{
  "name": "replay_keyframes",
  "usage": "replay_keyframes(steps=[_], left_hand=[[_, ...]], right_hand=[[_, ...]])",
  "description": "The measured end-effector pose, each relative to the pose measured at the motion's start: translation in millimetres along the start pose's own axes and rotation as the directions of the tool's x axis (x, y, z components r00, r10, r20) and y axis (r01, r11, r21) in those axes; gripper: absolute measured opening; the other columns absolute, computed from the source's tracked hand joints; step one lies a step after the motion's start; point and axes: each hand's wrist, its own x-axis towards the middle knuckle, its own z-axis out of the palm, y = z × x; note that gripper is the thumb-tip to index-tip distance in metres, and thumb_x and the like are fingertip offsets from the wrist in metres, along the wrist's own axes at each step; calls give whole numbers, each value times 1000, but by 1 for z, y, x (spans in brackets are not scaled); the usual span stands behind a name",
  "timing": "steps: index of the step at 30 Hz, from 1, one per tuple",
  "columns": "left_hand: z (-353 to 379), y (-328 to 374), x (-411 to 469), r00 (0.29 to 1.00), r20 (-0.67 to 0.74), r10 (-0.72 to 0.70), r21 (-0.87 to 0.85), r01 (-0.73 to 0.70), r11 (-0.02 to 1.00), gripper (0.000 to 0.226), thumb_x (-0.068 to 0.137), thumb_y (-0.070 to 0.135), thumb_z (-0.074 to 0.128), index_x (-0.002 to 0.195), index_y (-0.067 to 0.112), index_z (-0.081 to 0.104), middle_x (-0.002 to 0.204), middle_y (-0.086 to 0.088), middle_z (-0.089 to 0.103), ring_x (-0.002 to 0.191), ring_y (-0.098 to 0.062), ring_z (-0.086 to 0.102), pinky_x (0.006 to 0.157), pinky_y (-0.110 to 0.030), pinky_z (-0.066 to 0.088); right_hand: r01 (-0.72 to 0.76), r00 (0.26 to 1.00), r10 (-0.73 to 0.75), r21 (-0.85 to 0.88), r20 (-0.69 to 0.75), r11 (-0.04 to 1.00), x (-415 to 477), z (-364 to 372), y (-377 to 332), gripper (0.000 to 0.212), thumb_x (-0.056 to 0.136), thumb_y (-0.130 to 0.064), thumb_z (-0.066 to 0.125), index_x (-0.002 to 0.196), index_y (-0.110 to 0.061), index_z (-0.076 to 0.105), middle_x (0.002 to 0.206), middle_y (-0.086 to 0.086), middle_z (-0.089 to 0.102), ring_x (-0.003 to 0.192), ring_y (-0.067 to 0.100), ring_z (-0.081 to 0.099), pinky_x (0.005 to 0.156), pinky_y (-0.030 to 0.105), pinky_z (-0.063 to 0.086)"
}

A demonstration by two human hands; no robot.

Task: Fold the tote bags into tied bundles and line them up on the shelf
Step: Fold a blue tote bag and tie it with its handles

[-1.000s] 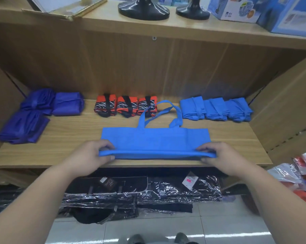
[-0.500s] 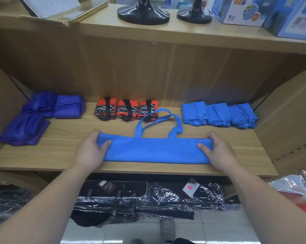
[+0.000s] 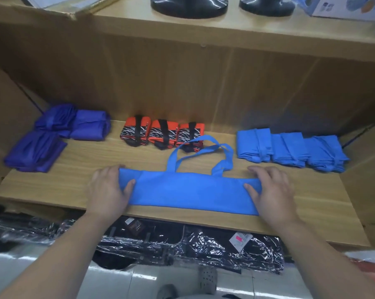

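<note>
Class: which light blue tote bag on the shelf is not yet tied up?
The long tote bag gripped by the left hand and right hand: its handles lie loose; the three blue bundles at back right are tied.

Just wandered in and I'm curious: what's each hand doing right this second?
Left hand: grips the left end of the folded blue tote bag, thumb on top.
Right hand: grips the bag's right end, thumb on top.
</note>
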Motion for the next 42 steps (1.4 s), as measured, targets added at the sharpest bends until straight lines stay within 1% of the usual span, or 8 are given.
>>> replay_keyframes(steps=[4, 9, 14, 17, 25, 33, 37, 42], left_hand=[[-3, 2, 3, 999, 32, -26, -35, 27, 999, 35, 84, 29, 77, 109, 7, 66, 101, -15, 69, 98, -41, 56, 85, -48, 46], [-8, 10, 2, 992, 85, -98, -198, 113, 974, 31, 86, 23, 76, 111, 10, 64, 98, -17, 69, 98, -40, 60, 86, -45, 48], [-14, 14, 3, 959, 154, -237, -375, 279, 884, 56, 85, 21, 77, 137, 18, 56, 122, -12, 66, 114, -32, 61, 96, -38, 47], [-19, 15, 2, 926, 179, -333, -482, 378, 791, 59, 81, 24, 82, 135, 17, 59, 117, -11, 66, 108, -30, 64, 95, -39, 51], [-38, 12, 10, 927, 335, -166, 92, 143, 985, 47, 76, 54, 78, 89, 13, 58, 92, -4, 50, 97, -31, 58, 79, -36, 47], [-40, 18, 6, 920, 347, -183, -145, 246, 958, 21, 77, 28, 79, 82, 15, 63, 81, -3, 67, 83, -30, 63, 66, -35, 49], [-41, 9, 1, 837, 504, -216, -669, 536, 516, 35, 66, 5, 85, 96, 15, 71, 92, -3, 77, 90, -26, 73, 80, -37, 58], [-46, 1, -6, 759, 626, -177, -752, 648, 121, 39, 78, -3, 76, 113, 11, 63, 103, -7, 77, 87, -24, 74, 79, -40, 58]], right_hand=[[295, 953, -302, -134, -35, 946, -6, 5, -33, 44, 74, -11, 59, 112, -29, 71, 111, 1, 61, 101, 30, 53, 84, 42, 35], [522, 791, -501, 39, 351, 852, -16, 19, -80, 45, 99, -42, 40, 142, -37, 51, 155, -8, 44, 141, 26, 41, 113, 43, 23], [576, 665, -498, 43, 557, 817, -19, 24, -99, 70, 93, -74, 4, 157, -48, 0, 165, -19, -17, 153, 18, -22, 121, 50, -13], [578, 638, -471, 25, 609, 815, -20, 19, -104, 74, 87, -78, -1, 155, -51, -9, 164, -14, -26, 150, 23, -31, 121, 53, -17], [588, 597, -463, 36, 655, 808, -20, 16, -110, 69, 85, -81, -1, 150, -61, -10, 161, -9, -34, 144, 28, -41, 118, 58, -21], [547, 603, -421, 33, 678, 837, -17, 17, -116, 57, 96, -75, 11, 148, -64, -9, 159, -15, -36, 142, 21, -45, 117, 56, -24], [545, 601, -401, 13, 692, 838, -18, 15, -119, 62, 89, -78, 3, 147, -64, -11, 158, -15, -39, 141, 21, -45, 117, 55, -24], [532, 598, -392, 20, 700, 847, -19, 15, -125, 65, 84, -80, -2, 146, -65, -14, 157, -15, -40, 141, 22, -45, 117, 55, -24]])
